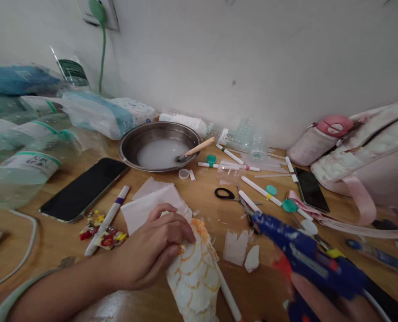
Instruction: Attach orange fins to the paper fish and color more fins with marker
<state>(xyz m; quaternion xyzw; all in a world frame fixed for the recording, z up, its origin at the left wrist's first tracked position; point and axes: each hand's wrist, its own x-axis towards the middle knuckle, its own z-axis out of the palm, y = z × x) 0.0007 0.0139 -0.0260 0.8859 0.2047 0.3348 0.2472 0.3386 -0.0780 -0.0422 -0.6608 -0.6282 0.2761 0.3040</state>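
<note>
Blue glue gun (306,257) clasped in our right hand (321,299); gluing seems underway.
Our left hand (161,246) curls over the scaled piece (195,277), nearer us than the metal basin (130,143); how firmly, we can't tell. Next likely calls for steady aim.

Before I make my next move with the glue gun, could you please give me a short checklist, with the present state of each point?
1. Glue gun in hand: ok, the right hand grips it.
2. Left hand on the white scaled piece: ok, the fingers rest on its upper end.
3. Nozzle apart from the left hand: ok, a gap shows between them.
4. Glue at the nozzle tip: cannot tell, the gun is blurred.
5. Tabletop beside the piece free: not ok, torn white scraps and a white stick lie there.
6. Scissors clear of the gun: cannot tell, they overlap in this view.
</note>
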